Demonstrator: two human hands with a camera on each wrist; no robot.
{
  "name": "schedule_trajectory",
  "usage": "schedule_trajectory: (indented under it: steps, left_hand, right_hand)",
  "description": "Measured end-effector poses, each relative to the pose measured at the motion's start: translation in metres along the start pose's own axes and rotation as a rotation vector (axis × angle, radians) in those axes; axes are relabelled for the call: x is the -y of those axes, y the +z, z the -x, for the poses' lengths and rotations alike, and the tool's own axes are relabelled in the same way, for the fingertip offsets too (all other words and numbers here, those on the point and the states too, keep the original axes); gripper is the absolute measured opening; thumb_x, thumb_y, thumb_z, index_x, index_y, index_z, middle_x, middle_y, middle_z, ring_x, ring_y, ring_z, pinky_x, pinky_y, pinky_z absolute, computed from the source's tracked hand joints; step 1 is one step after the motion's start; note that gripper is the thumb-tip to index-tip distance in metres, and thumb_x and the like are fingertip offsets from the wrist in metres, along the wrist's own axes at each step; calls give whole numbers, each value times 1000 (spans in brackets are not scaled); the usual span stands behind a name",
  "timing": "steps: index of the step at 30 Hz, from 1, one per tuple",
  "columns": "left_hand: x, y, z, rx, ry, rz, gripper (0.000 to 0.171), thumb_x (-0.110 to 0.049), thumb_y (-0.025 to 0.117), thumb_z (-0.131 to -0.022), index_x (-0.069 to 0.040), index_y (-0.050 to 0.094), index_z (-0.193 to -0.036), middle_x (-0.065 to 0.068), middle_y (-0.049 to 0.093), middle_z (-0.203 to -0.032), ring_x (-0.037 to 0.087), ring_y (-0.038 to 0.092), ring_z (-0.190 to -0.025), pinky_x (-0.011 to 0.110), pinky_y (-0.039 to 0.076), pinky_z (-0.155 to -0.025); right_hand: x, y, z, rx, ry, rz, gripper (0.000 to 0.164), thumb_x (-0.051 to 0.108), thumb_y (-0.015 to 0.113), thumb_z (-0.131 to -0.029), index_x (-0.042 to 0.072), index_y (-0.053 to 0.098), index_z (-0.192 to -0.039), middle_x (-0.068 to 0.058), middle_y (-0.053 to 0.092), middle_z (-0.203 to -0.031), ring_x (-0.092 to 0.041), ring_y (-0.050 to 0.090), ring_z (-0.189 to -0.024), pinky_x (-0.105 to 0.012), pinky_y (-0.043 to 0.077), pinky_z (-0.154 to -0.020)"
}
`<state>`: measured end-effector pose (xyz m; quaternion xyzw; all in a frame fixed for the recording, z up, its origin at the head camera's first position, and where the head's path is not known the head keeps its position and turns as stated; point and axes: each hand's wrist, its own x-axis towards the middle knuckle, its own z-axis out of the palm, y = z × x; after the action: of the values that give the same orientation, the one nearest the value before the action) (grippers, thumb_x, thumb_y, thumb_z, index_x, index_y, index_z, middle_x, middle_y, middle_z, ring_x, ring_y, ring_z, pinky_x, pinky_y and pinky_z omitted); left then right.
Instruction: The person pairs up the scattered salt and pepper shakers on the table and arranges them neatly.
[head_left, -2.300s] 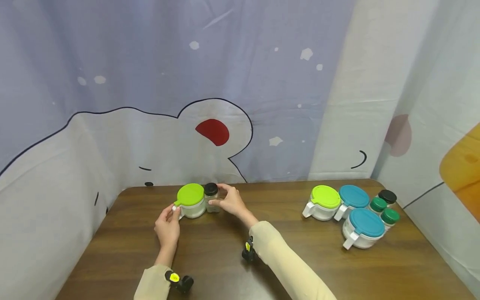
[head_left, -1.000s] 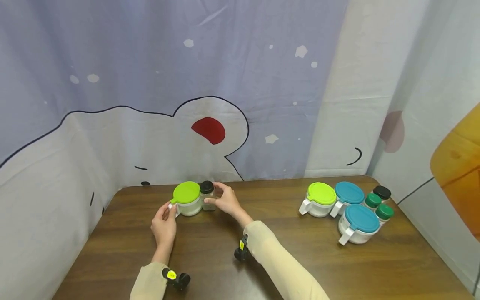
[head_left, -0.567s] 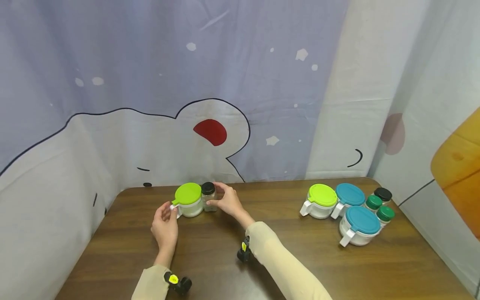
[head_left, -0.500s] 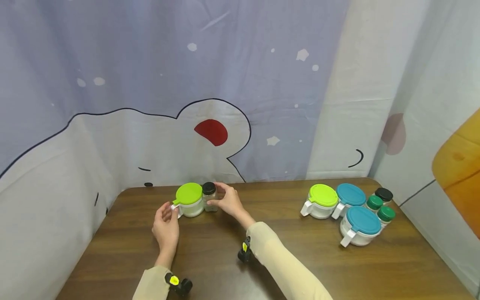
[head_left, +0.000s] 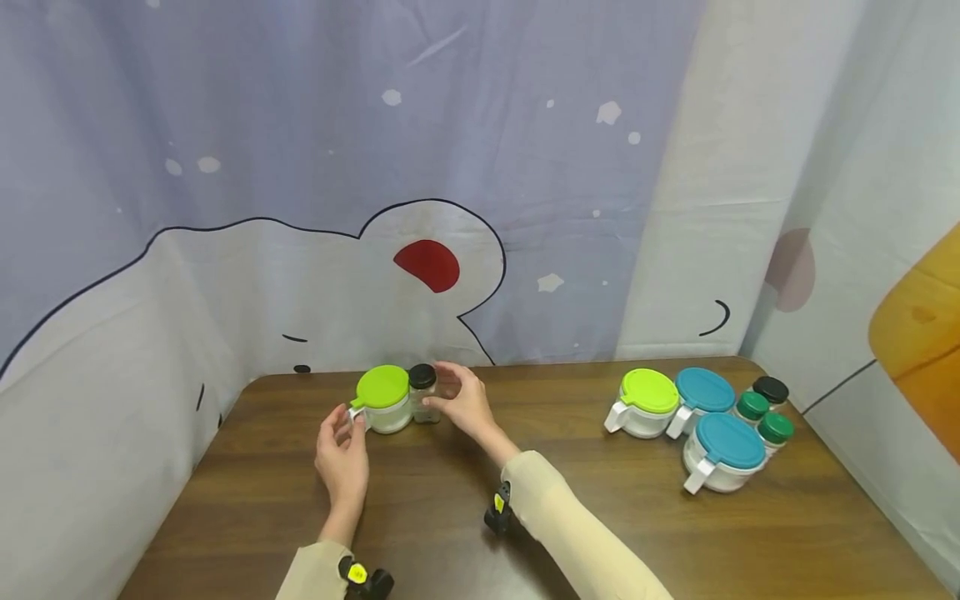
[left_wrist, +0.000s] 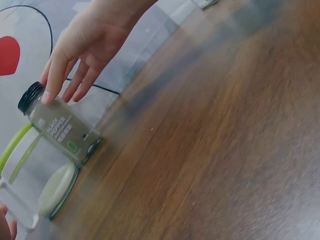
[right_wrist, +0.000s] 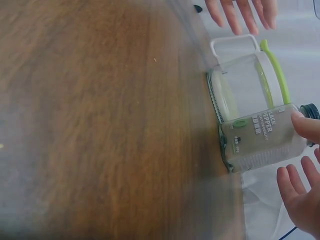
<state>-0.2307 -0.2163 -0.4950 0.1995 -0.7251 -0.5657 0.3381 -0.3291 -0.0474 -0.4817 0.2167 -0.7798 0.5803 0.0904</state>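
A glass pepper jar (right_wrist: 260,137) with a black cap stands upright against a clear seasoning pot (head_left: 387,417) with a light green lid. Both are at the back left of the table in the head view. My right hand (head_left: 467,405) is at the pepper jar's neck, its thumb over the shoulder and its other fingers spread loosely; whether the thumb touches is hard to tell. Beside the pot's white handle, my left hand (head_left: 343,457) has relaxed fingers (right_wrist: 245,15), which appear apart from the handle in the right wrist view.
On the right of the wooden table (head_left: 465,517) is a group: a green-lidded pot (head_left: 649,392), two blue-lidded pots (head_left: 731,440), two green-capped jars (head_left: 776,428) and a black-capped jar (head_left: 771,389). A printed curtain (head_left: 555,208) hangs behind.
My left hand has drawn slightly back from the pot's handle. My right fingers have loosened a little at the pepper jar. The pot and jar remain side by side; the head view has shifted slightly.
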Motion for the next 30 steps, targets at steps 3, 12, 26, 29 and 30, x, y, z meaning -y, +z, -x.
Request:
schedule_trajectory:
  steps: [3,12,26,29,30]
  left_hand:
    - [-3,1,3,0,-1,27,40,-17,61,-94,-3,54,-131,17,61,-125,27,59,-111,9,40,-80]
    - [-8,8,15,16,-12,27,41,-19,61,-94,-4,53,-132,16,60,-126,28,58,-113,18,45,-84]
    - [-18,21,32,46,35,44,38,-14,64,-92,-2,56,-126,16,62,-125,29,60,-108,28,50,-86]
    - [-21,23,35,62,43,52,39,-14,63,-92,-2,55,-128,17,62,-125,30,60,-109,30,50,-87]
    - [-22,24,36,65,46,59,39,-14,64,-92,-2,55,-128,18,62,-125,31,60,-109,26,50,-86]
  right_hand:
    - [1,-2,2,-18,-7,-7,59,4,83,-70,3,60,-124,-15,65,-118,-30,64,-107,-39,57,-86]
    - [2,-11,11,-35,-33,-18,54,4,83,-70,3,62,-120,-14,65,-117,-30,64,-106,-39,58,-84]
    - [13,-29,25,-87,-70,-92,49,-8,79,-70,-5,61,-115,-24,64,-111,-45,59,-103,-56,54,-83]
    - [21,-34,29,-91,-99,-89,46,-12,77,-69,-9,61,-112,-28,63,-109,-48,58,-101,-61,52,-81]
    - [23,-35,31,-89,-105,-87,46,-12,77,-69,-10,61,-112,-30,62,-109,-48,58,-101,-62,52,-81]
